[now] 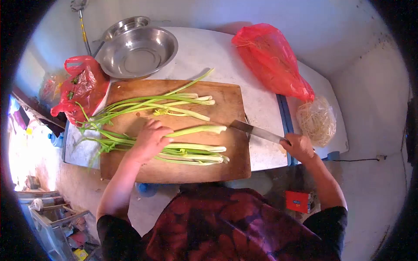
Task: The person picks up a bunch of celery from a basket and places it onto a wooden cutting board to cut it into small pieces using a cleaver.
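Left hand (152,137) with fingers curled over the middle stalk of the celery (200,129); whether it grips the stalk or only presses on it cannot be told. Right hand (299,148) closed around the handle of the knife (267,135), whose blade reaches over the right edge of the board (217,172), apart from the pale stalk ends. The celery lies on the board, which rests on the desk (196,50): one group beyond the left hand, one stalk beneath it, another group nearer the person. Pale, thick ends point right; leafy ends spread left, past the board's edge, near a red bag (82,93). Each stalk is probably light, stiff and crisp at the pale end, thinner and limper toward the leaves, and liable to snap if bent sharply. Its ribbed surface may be slippery if wet, and a rounded back may roll. The firm part of the stalk seems the best hold, with fingertips tucked back from any edge; the leafy part would likely flop or tear. The knife is best held by its handle, the blade probably rigid and heavier than one stalk.
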Motion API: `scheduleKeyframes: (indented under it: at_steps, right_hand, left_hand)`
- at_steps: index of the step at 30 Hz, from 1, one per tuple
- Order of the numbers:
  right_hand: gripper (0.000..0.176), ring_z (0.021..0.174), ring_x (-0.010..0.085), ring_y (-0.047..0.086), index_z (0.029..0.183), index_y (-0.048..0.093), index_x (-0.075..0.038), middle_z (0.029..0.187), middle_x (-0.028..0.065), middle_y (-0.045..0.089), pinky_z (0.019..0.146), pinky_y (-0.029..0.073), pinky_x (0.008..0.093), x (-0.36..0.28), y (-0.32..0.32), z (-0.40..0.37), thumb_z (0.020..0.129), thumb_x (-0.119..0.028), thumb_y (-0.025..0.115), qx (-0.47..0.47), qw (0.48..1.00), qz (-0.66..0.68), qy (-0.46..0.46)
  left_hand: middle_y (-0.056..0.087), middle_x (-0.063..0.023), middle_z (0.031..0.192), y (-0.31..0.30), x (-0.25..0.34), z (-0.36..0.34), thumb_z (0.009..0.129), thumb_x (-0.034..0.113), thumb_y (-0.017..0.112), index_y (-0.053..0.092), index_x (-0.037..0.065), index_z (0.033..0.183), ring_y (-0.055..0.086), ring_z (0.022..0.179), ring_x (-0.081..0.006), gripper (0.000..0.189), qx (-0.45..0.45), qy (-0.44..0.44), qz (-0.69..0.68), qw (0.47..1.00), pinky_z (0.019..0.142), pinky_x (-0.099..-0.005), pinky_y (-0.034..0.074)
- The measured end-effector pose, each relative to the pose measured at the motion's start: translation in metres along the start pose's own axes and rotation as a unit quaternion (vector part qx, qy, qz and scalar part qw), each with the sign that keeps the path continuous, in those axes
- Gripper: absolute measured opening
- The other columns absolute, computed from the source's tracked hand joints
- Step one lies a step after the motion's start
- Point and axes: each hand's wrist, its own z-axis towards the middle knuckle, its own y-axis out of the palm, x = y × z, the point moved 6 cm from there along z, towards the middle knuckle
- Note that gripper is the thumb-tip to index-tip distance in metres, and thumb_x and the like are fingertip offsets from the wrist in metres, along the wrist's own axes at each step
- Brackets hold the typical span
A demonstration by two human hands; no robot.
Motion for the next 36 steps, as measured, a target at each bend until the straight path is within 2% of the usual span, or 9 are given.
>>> scheduleKeyframes:
  at_steps: [3, 9, 15, 18, 21, 24, 27, 31, 36]
  right_hand:
    - [0.025, 0.060, 0.0339, 0.061, 0.072, 0.059, -0.008, 0.064, 0.0123, 0.060, 0.054, 0.049, 0.0433, -0.002, 0.012, -0.010, 0.082, -0.030, 0.064, 0.008, 0.999, 0.035, 0.036]
    - [0.024, 0.062, 0.0348, 0.061, 0.076, 0.058, -0.008, 0.068, 0.0127, 0.062, 0.055, 0.049, 0.0447, -0.012, 0.015, -0.020, 0.082, -0.030, 0.063, 0.016, 0.997, 0.030, 0.067]
    - [0.025, 0.063, 0.0344, 0.062, 0.076, 0.058, -0.007, 0.069, 0.0134, 0.062, 0.056, 0.049, 0.0454, -0.013, 0.024, -0.027, 0.083, -0.031, 0.063, 0.009, 0.996, 0.024, 0.086]
    - [0.026, 0.063, 0.0341, 0.062, 0.077, 0.058, -0.007, 0.069, 0.0136, 0.062, 0.057, 0.049, 0.0452, -0.013, 0.029, -0.031, 0.083, -0.032, 0.062, 0.008, 0.995, 0.023, 0.097]
    - [0.027, 0.064, 0.0338, 0.062, 0.077, 0.058, -0.007, 0.069, 0.0138, 0.062, 0.057, 0.049, 0.0448, -0.014, 0.029, -0.030, 0.083, -0.032, 0.062, 0.017, 0.994, 0.025, 0.105]
    - [0.027, 0.064, 0.0334, 0.062, 0.075, 0.059, -0.006, 0.068, 0.0141, 0.062, 0.058, 0.049, 0.0441, -0.018, 0.026, -0.029, 0.083, -0.031, 0.063, 0.013, 0.992, 0.037, 0.116]
    - [0.026, 0.064, 0.0333, 0.062, 0.074, 0.060, -0.006, 0.067, 0.0144, 0.062, 0.058, 0.049, 0.0434, -0.016, 0.025, -0.030, 0.083, -0.030, 0.063, 0.019, 0.990, 0.063, 0.124]
    - [0.026, 0.064, 0.0335, 0.062, 0.074, 0.061, -0.007, 0.068, 0.0142, 0.061, 0.058, 0.049, 0.0431, -0.023, 0.013, -0.022, 0.082, -0.031, 0.063, 0.027, 0.990, 0.073, 0.118]
    - [0.027, 0.062, 0.0324, 0.060, 0.072, 0.059, -0.007, 0.065, 0.0119, 0.059, 0.055, 0.048, 0.0438, -0.065, -0.020, 0.013, 0.083, -0.031, 0.063, 0.023, 0.998, 0.066, 0.006]
  left_hand:
    - [0.056, -0.0071, 0.087, 0.003, 0.012, 0.005, 0.074, 0.022, 0.067, 0.066, 0.009, 0.082, 0.050, 0.093, -0.0274, 0.015, -0.067, 0.015, -0.032, 0.997, 0.088, -0.0414, 0.039]
    - [0.057, -0.0072, 0.091, -0.030, 0.019, 0.034, 0.072, 0.015, 0.067, 0.066, 0.007, 0.083, 0.050, 0.094, -0.0263, 0.013, 0.158, 0.073, 0.195, 0.965, 0.083, -0.0413, 0.039]
    - [0.058, -0.0078, 0.099, 0.004, -0.004, 0.048, 0.074, 0.014, 0.063, 0.063, 0.008, 0.092, 0.049, 0.099, -0.0258, 0.019, -0.014, 0.007, 0.287, 0.958, 0.086, -0.0412, 0.037]
    - [0.058, -0.0084, 0.099, 0.008, 0.002, 0.047, 0.075, 0.014, 0.062, 0.063, 0.008, 0.090, 0.050, 0.100, -0.0260, 0.016, 0.049, 0.113, 0.297, 0.947, 0.087, -0.0418, 0.036]
    - [0.058, -0.0092, 0.101, 0.017, -0.001, 0.054, 0.076, 0.014, 0.060, 0.062, 0.008, 0.088, 0.050, 0.101, -0.0267, 0.013, -0.025, 0.059, 0.280, 0.958, 0.089, -0.0422, 0.036]
    - [0.057, -0.0069, 0.092, 0.023, 0.004, 0.050, 0.077, 0.011, 0.055, 0.061, 0.010, 0.087, 0.051, 0.100, -0.0243, 0.011, 0.003, 0.098, 0.223, 0.970, 0.090, -0.0414, 0.037]
    - [0.055, -0.0074, 0.087, 0.028, 0.013, 0.045, 0.077, 0.010, 0.056, 0.061, 0.010, 0.086, 0.051, 0.099, -0.0258, 0.010, -0.024, 0.054, 0.155, 0.986, 0.088, -0.0414, 0.038]
    - [0.053, -0.0079, 0.084, 0.029, 0.013, 0.040, 0.077, 0.011, 0.058, 0.061, 0.010, 0.080, 0.052, 0.095, -0.0274, 0.005, 0.012, 0.078, 0.107, 0.991, 0.084, -0.0429, 0.039]
    - [0.053, -0.0069, 0.082, 0.026, 0.011, 0.040, 0.074, 0.009, 0.060, 0.060, 0.009, 0.074, 0.052, 0.089, -0.0280, 0.001, 0.023, 0.084, 0.056, 0.995, 0.081, -0.0438, 0.041]
